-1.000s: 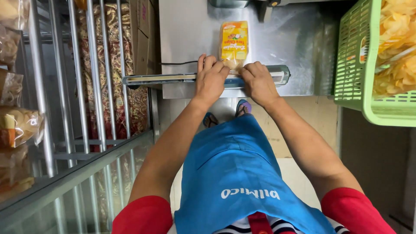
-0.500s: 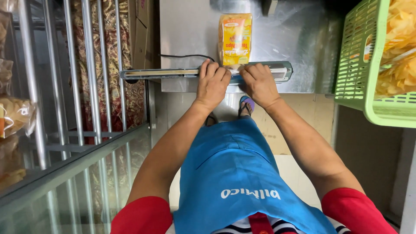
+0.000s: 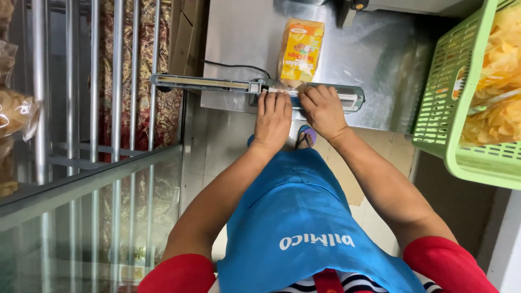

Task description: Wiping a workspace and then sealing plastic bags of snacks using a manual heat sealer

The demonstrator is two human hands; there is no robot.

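Left hand (image 3: 273,118) lay flat, fingers extended, on the sealer bar (image 3: 255,87), right hand (image 3: 324,109) curled beside it pressing the bar, yellow chip bag (image 3: 300,50) lay on the steel bench (image 3: 239,38) with its near end under the bar, green basket (image 3: 450,108) of chips at right

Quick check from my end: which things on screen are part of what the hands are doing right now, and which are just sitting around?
In use:
left hand and right hand, both pressing on the sealer bar
yellow chip bag, its near end under the bar
steel table carrying both

Just lying about:
green basket of loose chips, at right
metal rack with bagged snacks, at left
cardboard boxes
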